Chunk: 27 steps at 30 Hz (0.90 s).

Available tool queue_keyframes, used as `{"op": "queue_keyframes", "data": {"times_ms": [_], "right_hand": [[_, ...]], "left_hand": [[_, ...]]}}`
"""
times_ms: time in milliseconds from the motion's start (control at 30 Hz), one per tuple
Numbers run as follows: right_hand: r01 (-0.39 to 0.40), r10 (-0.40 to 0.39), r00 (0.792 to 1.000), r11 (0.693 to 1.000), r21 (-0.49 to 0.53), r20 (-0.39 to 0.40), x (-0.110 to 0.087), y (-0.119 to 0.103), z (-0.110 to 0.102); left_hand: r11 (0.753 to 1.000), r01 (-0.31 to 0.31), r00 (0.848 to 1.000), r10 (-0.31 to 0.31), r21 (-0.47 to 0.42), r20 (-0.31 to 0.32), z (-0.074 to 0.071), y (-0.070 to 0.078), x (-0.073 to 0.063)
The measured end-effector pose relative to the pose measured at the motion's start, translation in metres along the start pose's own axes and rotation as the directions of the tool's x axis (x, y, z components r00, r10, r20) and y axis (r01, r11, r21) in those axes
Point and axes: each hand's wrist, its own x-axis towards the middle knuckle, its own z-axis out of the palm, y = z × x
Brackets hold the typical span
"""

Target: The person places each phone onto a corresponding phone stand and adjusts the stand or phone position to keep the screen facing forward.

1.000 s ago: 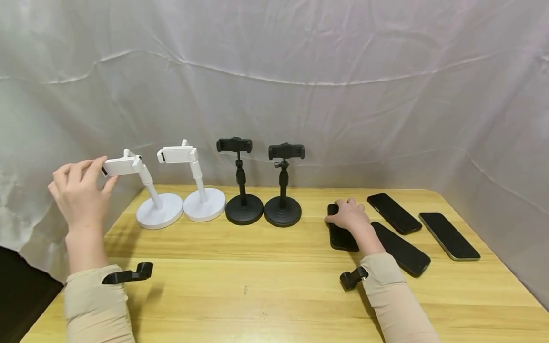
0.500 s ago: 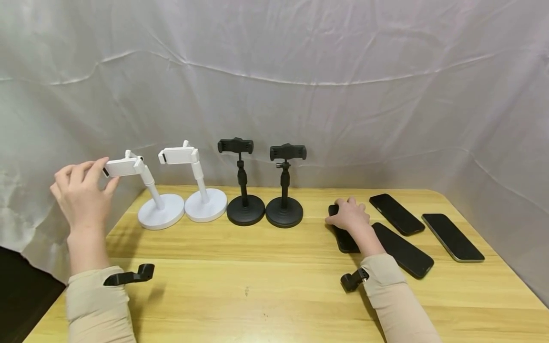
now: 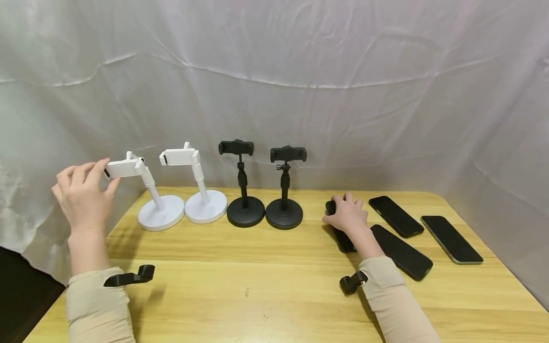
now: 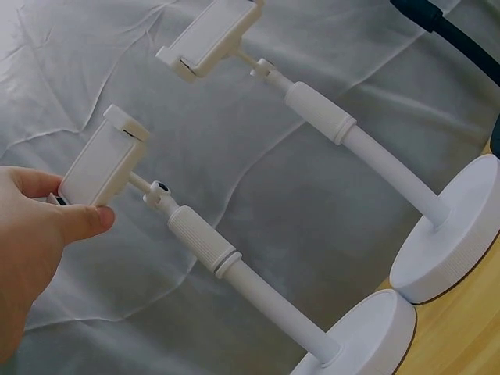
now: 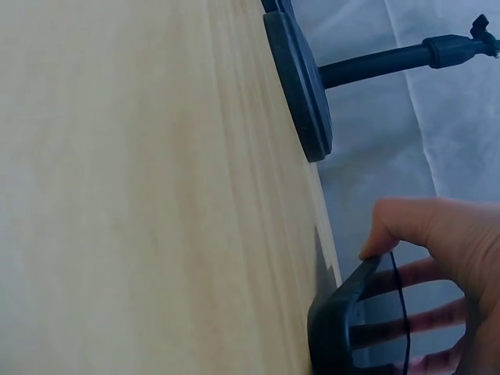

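Cloth enclosing a table suggests a booth

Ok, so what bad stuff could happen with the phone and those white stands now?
The right fingers grip a black phone near one end, and it looks tilted, so it might slip and smack the table.

The left fingers pinch the holder of the leftmost white stand; a hard tug could tip it.

Its base sits against the other white stand, so that one might get bumped too.
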Motion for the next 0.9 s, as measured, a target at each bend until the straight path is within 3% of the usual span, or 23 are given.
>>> {"op": "queue_keyframes", "data": {"times_ms": [467, 900], "right_hand": [[0.04, -0.037, 0.995, 0.999, 0.028, -0.09, -0.004, -0.004, -0.005], [0.057, -0.052, 0.988, 0.998, 0.032, -0.149, -0.007, -0.009, -0.016]], "left_hand": [[1.0, 0.012, 1.0, -0.012, -0.01, 0.017, -0.002, 0.001, 0.0], [1.0, -0.009, 1.0, 0.008, -0.007, -0.008, -0.001, 0.0, 0.0]]}}
